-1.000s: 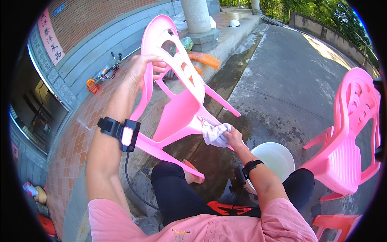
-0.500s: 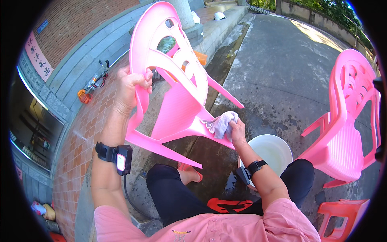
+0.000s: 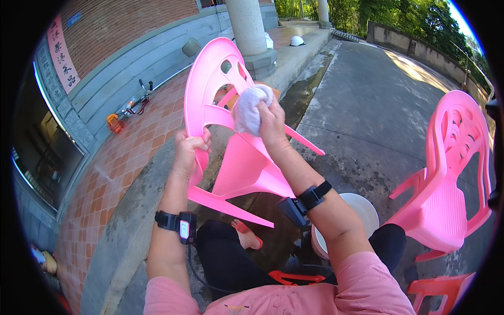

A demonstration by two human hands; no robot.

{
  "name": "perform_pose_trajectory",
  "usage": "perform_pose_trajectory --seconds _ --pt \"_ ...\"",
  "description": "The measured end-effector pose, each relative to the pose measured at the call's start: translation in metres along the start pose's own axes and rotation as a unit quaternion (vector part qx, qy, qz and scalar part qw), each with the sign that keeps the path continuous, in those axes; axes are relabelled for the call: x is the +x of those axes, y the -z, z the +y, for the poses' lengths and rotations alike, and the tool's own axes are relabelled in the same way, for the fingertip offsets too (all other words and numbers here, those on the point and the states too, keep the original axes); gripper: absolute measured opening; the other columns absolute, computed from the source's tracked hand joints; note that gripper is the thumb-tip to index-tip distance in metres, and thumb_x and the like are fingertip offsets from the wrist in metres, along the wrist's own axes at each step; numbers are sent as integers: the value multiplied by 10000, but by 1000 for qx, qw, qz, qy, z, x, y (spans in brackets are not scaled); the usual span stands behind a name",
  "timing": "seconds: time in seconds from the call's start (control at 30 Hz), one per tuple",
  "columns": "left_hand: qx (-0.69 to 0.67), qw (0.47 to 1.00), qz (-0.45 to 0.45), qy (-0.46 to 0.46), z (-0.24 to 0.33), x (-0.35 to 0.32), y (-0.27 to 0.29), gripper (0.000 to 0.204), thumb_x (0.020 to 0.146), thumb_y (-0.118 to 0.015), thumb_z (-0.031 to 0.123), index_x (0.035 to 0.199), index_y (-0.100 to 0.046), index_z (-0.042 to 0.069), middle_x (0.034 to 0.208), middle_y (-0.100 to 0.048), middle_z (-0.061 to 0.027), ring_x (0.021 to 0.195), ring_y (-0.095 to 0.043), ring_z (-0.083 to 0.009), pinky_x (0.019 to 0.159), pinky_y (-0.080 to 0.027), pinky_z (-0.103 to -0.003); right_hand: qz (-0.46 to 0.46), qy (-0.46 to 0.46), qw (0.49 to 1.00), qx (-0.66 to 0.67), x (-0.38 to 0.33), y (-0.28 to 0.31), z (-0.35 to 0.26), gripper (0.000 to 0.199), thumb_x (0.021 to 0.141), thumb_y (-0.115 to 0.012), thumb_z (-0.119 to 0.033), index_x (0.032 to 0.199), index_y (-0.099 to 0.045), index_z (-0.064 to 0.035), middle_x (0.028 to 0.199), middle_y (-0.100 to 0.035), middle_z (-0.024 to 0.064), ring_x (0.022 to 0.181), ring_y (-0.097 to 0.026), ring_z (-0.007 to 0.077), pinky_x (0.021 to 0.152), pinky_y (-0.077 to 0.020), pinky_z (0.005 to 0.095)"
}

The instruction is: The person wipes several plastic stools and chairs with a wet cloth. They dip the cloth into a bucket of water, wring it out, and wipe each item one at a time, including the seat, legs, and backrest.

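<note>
A pink plastic armchair point(image 3: 244, 163) is tilted in front of me, its slotted back rising toward the upper left. My left hand point(image 3: 190, 153) is wrapped round the chair's near side frame, below the backrest. In my right hand point(image 3: 272, 122) is a bunched pale grey-lilac cloth point(image 3: 252, 107), held against or just over the armrest side of the backrest; whether it touches is hard to see. The cloth hides part of the chair's back. Both wrists carry strapped black devices.
A white bucket point(image 3: 361, 211) stands below my right forearm. To the right is a second pink chair point(image 3: 446, 194), with a red stool point(image 3: 441, 291) nearer me. An orange-ended tool point(image 3: 116, 123) lies on the tiled porch, left. A column point(image 3: 247, 31) and white helmet point(image 3: 297, 40) are farther back.
My right hand has carried the cloth from the seat's front edge up to the backrest. My left hand keeps its hold on the frame, and the chair sits lower in view.
</note>
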State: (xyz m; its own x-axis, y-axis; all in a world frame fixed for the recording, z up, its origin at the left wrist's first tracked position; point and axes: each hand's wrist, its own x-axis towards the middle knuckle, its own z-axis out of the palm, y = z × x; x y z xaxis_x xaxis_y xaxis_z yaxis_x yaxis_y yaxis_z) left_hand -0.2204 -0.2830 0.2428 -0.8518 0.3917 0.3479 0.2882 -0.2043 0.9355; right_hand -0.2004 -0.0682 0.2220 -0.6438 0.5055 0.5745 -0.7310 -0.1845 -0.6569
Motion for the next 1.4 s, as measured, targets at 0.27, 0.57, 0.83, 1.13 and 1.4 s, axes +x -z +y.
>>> perform_pose_trajectory --seconds 0.27,0.57,0.83,1.13,1.4 --pt "-3 1000 13 -6 -4 14 7 147 557 -561 5 704 -555 8 648 -513 -50 549 -515 -176 530 -452 -313 77 -41 846 -526 108 -122 32 415 919 -640 -449 1152 -648 -106 1211 -572 151 1122 -578 365 930 -431 519" --pt "-33 999 36 5 -13 20 32 188 558 -550 30 744 -558 10 659 -503 -34 536 -501 -158 501 -456 -305 -7 -42 791 -610 150 -129 44 502 954 -562 -441 1262 -590 -46 1164 -640 197 1125 -597 372 959 -426 504" --pt "-31 999 -2 -11 -8 11 41 242 583 -531 -14 817 -590 -24 655 -532 -51 556 -515 -148 503 -439 -278 -96 356 777 -510 2 -117 28 555 820 -668 -119 1353 -540 -35 1210 -577 187 1121 -546 407 981 -433 470" --pt "-2 997 -72 -1 6 -35 -66 340 547 -567 -44 880 -550 23 698 -499 6 611 -487 -99 563 -413 -250 24 107 873 -475 134 -40 -38 346 922 -577 -193 1246 -674 -121 1179 -670 181 1088 -635 379 952 -479 459" --pt "54 985 -151 -68 18 -101 -102 443 570 -625 -42 999 -542 30 721 -468 37 605 -431 -63 559 -378 -229 -40 72 922 -379 185 15 -95 510 860 -431 47 1288 -666 -99 1399 -559 194 1282 -548 321 1062 -435 375"
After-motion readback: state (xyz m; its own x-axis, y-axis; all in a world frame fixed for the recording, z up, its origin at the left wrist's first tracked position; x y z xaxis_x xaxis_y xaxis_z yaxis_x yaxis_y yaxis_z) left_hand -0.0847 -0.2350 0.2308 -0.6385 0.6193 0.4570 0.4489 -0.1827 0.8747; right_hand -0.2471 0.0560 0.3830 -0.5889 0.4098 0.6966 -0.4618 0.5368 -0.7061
